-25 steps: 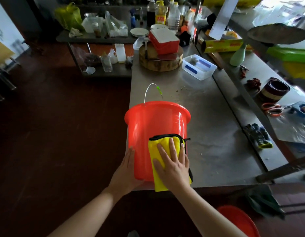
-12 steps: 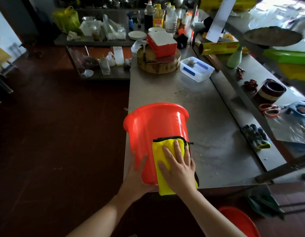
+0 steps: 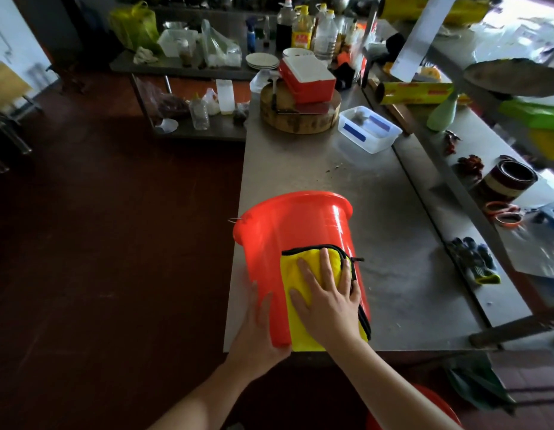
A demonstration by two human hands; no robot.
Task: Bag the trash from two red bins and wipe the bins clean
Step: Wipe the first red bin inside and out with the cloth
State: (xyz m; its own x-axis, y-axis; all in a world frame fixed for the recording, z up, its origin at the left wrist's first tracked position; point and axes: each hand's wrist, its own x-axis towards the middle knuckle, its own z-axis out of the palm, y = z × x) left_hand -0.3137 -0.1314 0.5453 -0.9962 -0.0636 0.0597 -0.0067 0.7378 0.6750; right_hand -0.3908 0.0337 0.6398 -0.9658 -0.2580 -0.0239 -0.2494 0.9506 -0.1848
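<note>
A red bin [image 3: 297, 225] stands at the near left corner of the steel table [image 3: 387, 249], tilted toward me. My right hand [image 3: 328, 293] lies flat with spread fingers on a yellow cloth [image 3: 303, 265] with black edging, pressing it against the bin's near wall. My left hand [image 3: 257, 330] cups the bin's lower left side near its base, fingers straight along the wall. The rim of a second red bin [image 3: 437, 411] shows on the floor at the lower right, partly behind my right forearm.
Farther along the table sit a round wooden chopping block [image 3: 300, 116] with a red box on it and a clear plastic tub [image 3: 368, 128]. Gloves [image 3: 474, 262], scissors and a tape roll lie on the right ledge. Dark red floor spreads to the left.
The bin has tipped toward me and its wire handle has dropped out of sight. My left hand slid lower round the base. The cloth under my right hand shifted slightly on the wall.
</note>
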